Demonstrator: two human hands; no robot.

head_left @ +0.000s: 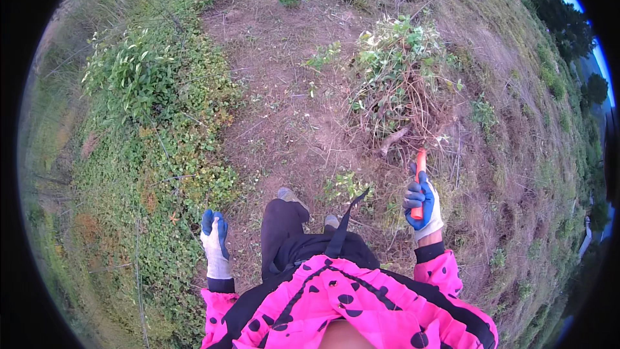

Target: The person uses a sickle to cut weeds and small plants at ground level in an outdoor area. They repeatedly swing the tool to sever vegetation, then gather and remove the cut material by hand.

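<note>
My right hand [423, 203], in a white glove with blue palm, grips the orange handle of a hand tool [420, 167] that points up toward a pile of cut green plants and dry stems [400, 84]. The tool's blade is hidden among the stems. My left hand [214, 240], in the same kind of glove, hangs at my side over low green ground cover, fingers curled and holding nothing. My pink jacket with black dots fills the bottom of the view.
Bare brown soil [284, 110] runs ahead of my feet. Dense low green plants [161, 110] cover the left side. Dry grass slopes away on the right, with trees at the far right edge.
</note>
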